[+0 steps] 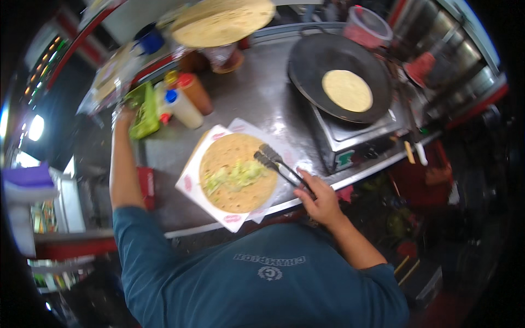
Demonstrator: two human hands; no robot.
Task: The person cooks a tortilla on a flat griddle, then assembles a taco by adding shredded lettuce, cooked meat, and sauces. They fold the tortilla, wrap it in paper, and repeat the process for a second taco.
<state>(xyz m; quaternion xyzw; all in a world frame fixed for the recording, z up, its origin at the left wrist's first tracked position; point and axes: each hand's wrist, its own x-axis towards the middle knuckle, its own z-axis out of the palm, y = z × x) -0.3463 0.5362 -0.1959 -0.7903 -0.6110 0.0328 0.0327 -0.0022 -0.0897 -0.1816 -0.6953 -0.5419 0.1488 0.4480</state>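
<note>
My right hand (320, 198) is closed round the handles of black tongs (284, 169). The tongs' tips are over the right side of a round flatbread (229, 153), above or touching it. Shredded lettuce (236, 176) lies in a band across the bread, which rests on white printed paper sheets (188, 183). Far to the left, my left hand (124, 116) is at the near left edge of a green plastic container (144, 123) with some greenish bits inside. Its fingers are blurred and partly hidden, so whether it grips the container cannot be made out.
Squeeze bottles (184, 109) with coloured caps stand right of the green container. A dark wok (306, 68) with a pale flatbread (348, 90) sits on a gas stove (350, 136). Stacked flatbreads (224, 22) rise at the back. Knives (420, 153) jut over the counter's right edge.
</note>
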